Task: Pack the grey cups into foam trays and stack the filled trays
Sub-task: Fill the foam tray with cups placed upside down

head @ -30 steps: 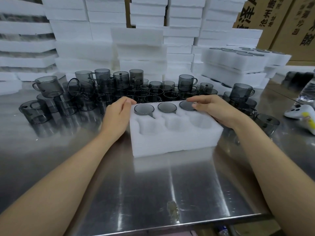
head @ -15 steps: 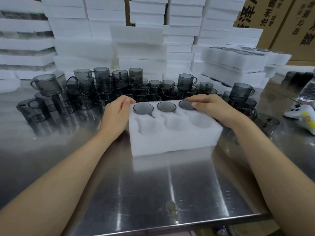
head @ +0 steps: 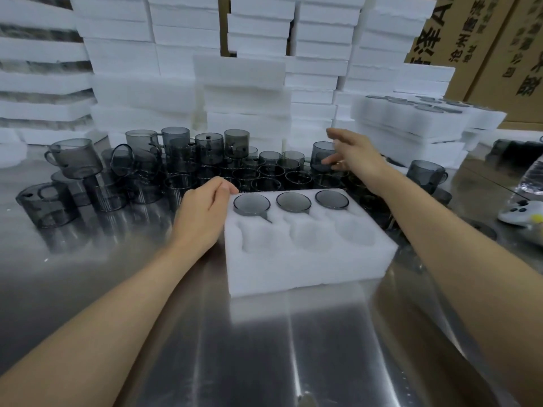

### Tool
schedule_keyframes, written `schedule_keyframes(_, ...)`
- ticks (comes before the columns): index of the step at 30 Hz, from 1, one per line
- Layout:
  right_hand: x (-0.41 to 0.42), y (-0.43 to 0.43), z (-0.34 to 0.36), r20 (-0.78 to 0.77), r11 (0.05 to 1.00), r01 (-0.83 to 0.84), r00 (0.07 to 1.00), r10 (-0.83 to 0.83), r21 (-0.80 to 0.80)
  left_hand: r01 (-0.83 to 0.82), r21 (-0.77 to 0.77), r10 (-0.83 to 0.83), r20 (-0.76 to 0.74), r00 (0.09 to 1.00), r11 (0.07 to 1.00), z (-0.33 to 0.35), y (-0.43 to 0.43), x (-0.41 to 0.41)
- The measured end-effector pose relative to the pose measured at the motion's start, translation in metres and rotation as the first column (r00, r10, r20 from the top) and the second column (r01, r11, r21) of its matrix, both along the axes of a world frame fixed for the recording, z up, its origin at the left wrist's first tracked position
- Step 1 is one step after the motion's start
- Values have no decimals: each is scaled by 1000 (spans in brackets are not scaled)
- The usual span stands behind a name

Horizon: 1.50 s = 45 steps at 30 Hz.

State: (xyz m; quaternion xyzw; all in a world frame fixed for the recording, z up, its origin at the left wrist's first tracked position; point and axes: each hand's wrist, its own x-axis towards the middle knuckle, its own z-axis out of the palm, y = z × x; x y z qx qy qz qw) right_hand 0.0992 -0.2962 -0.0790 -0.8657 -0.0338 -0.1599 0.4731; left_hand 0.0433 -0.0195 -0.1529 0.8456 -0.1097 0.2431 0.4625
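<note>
1. The white foam tray sits mid-frame on the steel table. It has six pockets. The back row is filled and the front three are bare foam.
2. The three grey cups in that back row are the left cup, the middle cup and the right cup. They're all sunk down to the rim.
3. The left hand is up against the tray's left side, fingers curled round its far left corner, holding it.
4. The right hand is above and behind the tray, fingers spread wide and gripping nothing. Its fingertips are right at a loose cup, but I can't tell if they actually touch.
5. A big pile of loose cups runs across the middle left of the frame, just behind the tray. Some are stacked and a couple lie on their sides.
6. Stacks of empty foam trays fill the top of the frame.
7. Filled trays are stacked at upper right, with cardboard boxes behind them.
8. A white game controller and a plastic bottle sit at the right edge.
</note>
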Motion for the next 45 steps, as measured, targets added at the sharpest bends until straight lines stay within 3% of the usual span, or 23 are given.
schedule_keyframes(5,21,16,4,-117,999,36,992,-35,2,10,-13,-10,0,1000,1000,0,-1,1)
schedule_keyframes(9,11,24,9,64,988,152,987,-150,-19,21,-13,-21,-4,1000,1000,1,0,0)
schedule_keyframes(15,-65,59,16,326,993,-72,945,37,98,16,-10,-16,-19,1000,1000,2,0,-2)
schedule_keyframes(21,-115,71,-6,368,947,-288,903,220,140,52,-12,-53,-59,997,999,5,0,-12)
schedule_keyframes(26,-127,77,-15,315,886,-436,828,464,-158,169,-45,-173,-102,980,985,4,5,-16)
schedule_keyframes(29,-130,77,-16,246,843,-470,812,529,-261,183,-55,-188,-101,977,982,4,6,-18)
schedule_keyframes(34,-130,78,-19,217,807,-522,784,582,-277,177,-44,-181,-106,978,983,4,6,-15)
schedule_keyframes(41,-128,81,-22,288,810,-461,771,568,-364,184,-13,-185,-93,978,983,5,7,-16)
schedule_keyframes(45,-127,81,-24,211,789,-484,785,583,-379,182,18,-180,-76,981,983,5,7,-15)
